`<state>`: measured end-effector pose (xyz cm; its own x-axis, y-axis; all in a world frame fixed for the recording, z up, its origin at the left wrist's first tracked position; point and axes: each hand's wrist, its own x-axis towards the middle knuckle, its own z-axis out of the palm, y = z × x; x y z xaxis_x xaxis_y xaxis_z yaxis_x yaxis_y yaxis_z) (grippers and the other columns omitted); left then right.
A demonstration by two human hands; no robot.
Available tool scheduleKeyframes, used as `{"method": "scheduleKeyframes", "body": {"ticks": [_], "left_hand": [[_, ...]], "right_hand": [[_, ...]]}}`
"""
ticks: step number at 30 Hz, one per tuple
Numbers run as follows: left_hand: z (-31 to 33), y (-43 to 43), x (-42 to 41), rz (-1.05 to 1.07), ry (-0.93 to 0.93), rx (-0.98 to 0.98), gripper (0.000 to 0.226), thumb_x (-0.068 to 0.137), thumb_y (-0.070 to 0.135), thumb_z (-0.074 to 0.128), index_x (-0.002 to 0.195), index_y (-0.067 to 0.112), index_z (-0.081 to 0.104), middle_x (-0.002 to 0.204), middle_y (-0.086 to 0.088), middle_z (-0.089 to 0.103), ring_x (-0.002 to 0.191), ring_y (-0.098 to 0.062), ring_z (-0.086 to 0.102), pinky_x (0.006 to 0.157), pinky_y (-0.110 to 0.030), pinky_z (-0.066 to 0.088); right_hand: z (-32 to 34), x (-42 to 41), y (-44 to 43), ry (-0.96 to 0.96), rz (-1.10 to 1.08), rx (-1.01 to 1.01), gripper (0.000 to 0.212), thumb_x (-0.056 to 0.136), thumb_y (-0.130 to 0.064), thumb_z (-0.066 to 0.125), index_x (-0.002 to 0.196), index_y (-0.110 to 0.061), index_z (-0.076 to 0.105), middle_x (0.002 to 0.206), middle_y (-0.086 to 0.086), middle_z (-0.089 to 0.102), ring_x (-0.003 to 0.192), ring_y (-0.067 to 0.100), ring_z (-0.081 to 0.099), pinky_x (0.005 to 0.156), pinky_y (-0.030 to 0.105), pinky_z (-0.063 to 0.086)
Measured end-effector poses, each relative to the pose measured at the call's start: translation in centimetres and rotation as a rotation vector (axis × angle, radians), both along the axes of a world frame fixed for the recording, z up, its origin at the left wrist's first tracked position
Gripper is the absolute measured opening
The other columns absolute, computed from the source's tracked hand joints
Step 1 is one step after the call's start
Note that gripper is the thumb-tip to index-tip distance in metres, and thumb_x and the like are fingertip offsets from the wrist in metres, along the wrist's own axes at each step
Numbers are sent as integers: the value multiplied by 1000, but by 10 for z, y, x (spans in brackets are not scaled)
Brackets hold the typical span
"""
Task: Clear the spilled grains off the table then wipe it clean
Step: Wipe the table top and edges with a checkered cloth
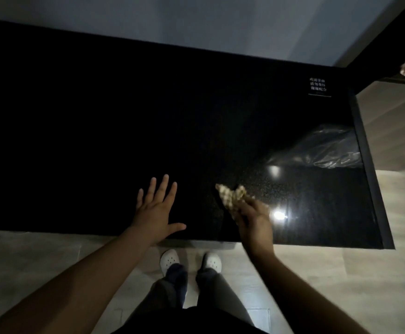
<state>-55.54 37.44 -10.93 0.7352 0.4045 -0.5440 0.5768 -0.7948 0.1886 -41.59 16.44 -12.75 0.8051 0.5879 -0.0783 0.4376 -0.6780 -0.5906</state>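
Tan cloth [231, 196] gripped by the right hand [253, 222] points away-left; left hand [154, 212] lies spread flat on the table [100, 121].

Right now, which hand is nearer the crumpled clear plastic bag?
Right hand: near-left of the crumpled clear plastic bag, holding a checked cloth. Left hand: flat, farther left.

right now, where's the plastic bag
In the head view the clear plastic bag lies on the black table by its right edge, beyond the right hand gripping the cloth.

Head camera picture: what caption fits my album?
Right hand grips a cloth over the black table; left hand spread flat.
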Motion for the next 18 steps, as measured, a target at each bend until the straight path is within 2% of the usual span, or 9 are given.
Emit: {"method": "scheduleKeyframes", "body": {"ticks": [3,6,8,10,13,18], "left_hand": [[1,-1,3,2,14,6,114,77,68,57,147,26,-21,149,1,-40,138,-26,-35,116,-48,-11],[2,-2,5,3,34,33,118,74,68,61,147,26,-22,150,0,-39,139,-26,-33,117,-49,-9],[5,-2,6,3,42,34,118,74,67,62,148,26,-20,151,-1,-37,140,-27,-31,118,-49,-6],[11,-2,8,13,42,27,117,74,65,64,149,26,-16,154,-1,-32,142,-27,-27,118,-49,-3],[27,2,13,90,-13,-70,109,76,57,68,152,22,-1,159,0,-16,146,-26,-13,119,-46,6],[54,12,11,222,-252,-116,87,81,49,67,149,17,23,156,-3,20,142,-24,19,116,-37,23]], "right_hand": [[1,-34,-17,34,67,62,25,85,-14,72,109,-20,72,117,-2,60,103,16,52,84,27,45],[3,-40,-27,96,123,64,22,81,-12,76,101,-21,74,107,-7,61,97,9,53,81,17,43],[12,-39,-29,188,133,69,18,79,-14,78,96,-21,76,99,-11,60,89,4,55,76,10,41],[25,-38,-31,267,134,44,16,81,-19,76,96,-22,77,91,-13,59,82,3,58,71,9,41],[42,-37,-30,262,73,38,17,84,-18,71,101,-19,75,91,-10,58,78,-2,57,68,4,40],[62,-13,-3,184,-61,149,17,83,-12,71,98,-20,75,93,-9,60,83,-7,55,69,1,38]]}}
